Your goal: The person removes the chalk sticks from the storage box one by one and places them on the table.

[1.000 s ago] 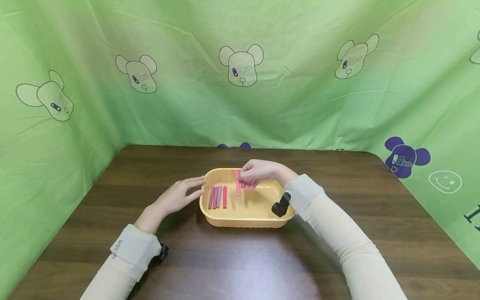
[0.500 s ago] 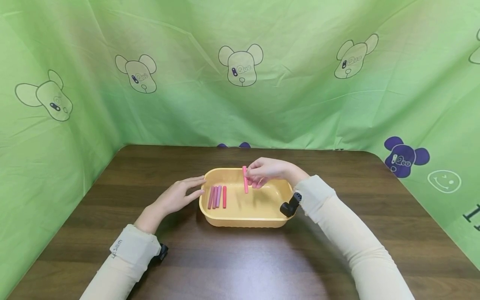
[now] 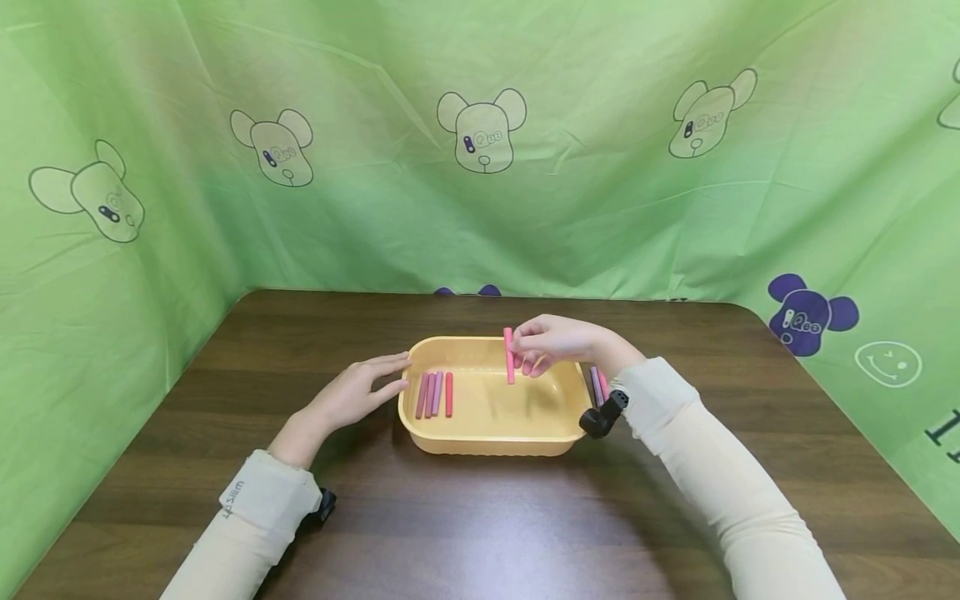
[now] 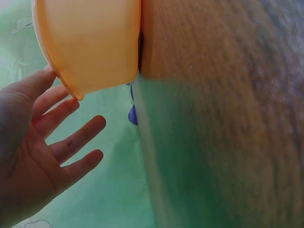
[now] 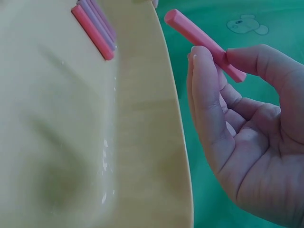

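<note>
Right hand (image 3: 553, 340) pinches a smooth pink rod-shaped stick (image 3: 510, 367), near the far rim of the yellow oblong plastic tray (image 3: 491, 447); exact height can't be told. Pinch looks off-centre, so the stick could swivel: even, light pressure seems best. Left hand (image 3: 356, 393), fingers straight, touches the left rim, useful for steadying. Three slim purplish sticks (image 3: 431, 394) and one slim red stick (image 3: 449, 394) lie inside, tray's left; avoid knocking them.

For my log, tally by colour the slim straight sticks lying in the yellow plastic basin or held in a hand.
Slim mauve or purple sticks, lying in the yellow plastic basin: 3
Slim red stick, lying there: 1
Slim pink stick, held in the right hand: 1
Total: 5
More sticks outside the basin are partly hidden, so uncounted.
</note>
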`<state>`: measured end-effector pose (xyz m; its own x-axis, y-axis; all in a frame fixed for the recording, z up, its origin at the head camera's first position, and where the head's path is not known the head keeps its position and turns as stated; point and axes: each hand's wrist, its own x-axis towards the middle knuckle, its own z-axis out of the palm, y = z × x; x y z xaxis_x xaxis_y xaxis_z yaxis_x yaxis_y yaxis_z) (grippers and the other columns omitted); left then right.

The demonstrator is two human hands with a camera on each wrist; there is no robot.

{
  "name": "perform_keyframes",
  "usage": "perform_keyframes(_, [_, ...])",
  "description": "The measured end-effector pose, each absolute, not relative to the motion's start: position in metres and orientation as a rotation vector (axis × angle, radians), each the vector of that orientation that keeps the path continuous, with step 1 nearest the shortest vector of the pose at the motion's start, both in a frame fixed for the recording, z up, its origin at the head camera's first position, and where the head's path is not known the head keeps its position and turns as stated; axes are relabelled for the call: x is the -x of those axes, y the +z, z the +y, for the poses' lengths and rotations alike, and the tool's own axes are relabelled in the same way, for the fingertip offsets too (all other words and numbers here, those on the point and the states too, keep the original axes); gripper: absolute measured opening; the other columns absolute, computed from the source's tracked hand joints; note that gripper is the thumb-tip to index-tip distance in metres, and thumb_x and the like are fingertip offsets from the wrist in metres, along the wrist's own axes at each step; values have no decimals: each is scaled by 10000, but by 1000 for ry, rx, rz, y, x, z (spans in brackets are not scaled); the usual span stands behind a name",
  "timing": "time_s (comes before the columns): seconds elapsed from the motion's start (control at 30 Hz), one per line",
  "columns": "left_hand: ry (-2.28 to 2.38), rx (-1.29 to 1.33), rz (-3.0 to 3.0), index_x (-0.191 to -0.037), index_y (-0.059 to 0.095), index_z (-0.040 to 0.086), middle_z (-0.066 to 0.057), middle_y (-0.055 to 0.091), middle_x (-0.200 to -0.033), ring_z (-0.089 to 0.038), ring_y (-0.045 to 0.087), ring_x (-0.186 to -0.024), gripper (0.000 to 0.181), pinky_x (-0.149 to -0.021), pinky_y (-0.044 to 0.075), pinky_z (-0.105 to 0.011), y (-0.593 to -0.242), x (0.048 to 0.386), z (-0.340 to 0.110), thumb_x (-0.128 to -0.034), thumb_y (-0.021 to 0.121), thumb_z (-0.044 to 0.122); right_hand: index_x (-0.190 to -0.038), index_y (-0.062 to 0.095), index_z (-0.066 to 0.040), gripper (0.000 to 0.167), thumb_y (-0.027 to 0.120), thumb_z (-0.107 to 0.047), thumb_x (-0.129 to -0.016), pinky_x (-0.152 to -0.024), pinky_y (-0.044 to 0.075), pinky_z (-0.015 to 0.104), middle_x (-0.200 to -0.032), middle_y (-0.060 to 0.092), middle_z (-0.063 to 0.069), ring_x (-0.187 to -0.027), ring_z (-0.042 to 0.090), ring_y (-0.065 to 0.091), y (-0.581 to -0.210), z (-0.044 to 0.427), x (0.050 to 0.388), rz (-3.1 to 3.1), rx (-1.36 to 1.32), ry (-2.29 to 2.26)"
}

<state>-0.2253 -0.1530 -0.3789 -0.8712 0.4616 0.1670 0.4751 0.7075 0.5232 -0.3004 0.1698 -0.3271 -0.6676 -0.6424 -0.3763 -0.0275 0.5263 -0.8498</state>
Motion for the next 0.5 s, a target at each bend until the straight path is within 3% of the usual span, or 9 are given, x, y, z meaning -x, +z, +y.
perform_keyframes(0.17, [-891, 782, -2887, -1326, 524, 48, -138, 482, -1410, -312, 447, -1314, 444, -1094, 358, -482, -379, 225, -153, -929, 575, 241, -787, 517, -69, 229, 489, -209, -966, -722, 548, 287, -876, 602, 99, -729, 153, 612, -326, 179, 298, 2080, 519, -1165])
perform_keyframes(0.5, [-887, 801, -2871, -1316, 532, 38, -144, 487, -1403, -314, 453, -1308, 438, -1091, 363, -476, -378, 223, -153, -926, 577, 232, -901, 542, -46, 181, 476, -200, -968, -728, 559, 283, -898, 620, 71, -729, 119, 617, -326, 199, 295, 2083, 517, -1185])
